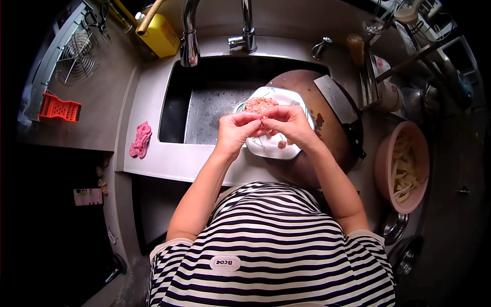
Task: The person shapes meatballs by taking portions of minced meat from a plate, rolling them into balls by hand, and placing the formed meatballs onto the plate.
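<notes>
A white plate with a patterned rim lies partly on a round wooden board by the sink. Pinkish minced meat is heaped on its far side, and a small meat ball lies near its right front edge. Above the plate my left hand and my right hand meet at the fingertips. Both are closed in a pinch around a small piece of meat. The fingers partly hide this piece.
A cleaver lies on the board's right side. Behind stand the faucet and a yellow bottle. A pink cloth is left of the sink, a red grater farther left. A pink bowl holds pale strips at right.
</notes>
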